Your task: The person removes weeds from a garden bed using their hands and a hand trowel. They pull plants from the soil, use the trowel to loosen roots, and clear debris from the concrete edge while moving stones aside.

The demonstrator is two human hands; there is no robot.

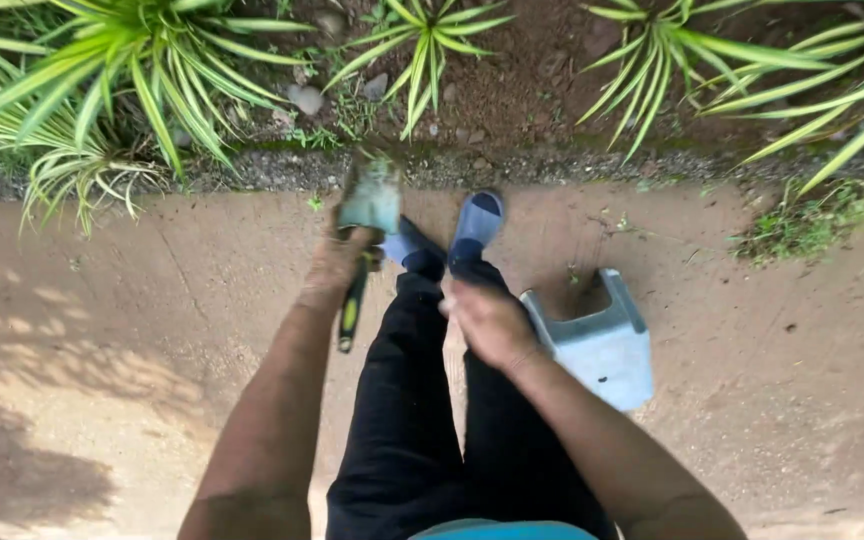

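Left hand (337,262) grips a garden trowel (364,235) by its black-and-yellow handle, muddy blade forward over the path's edge, near the striped-leaf plants (132,70), likely for digging. Right hand (487,322) rests loosely curled and empty on the thigh. Small grey stool (602,345) stands just beside the right leg, on the dirt path (102,330).

No packages, labels, signs or screens show anywhere in this view.
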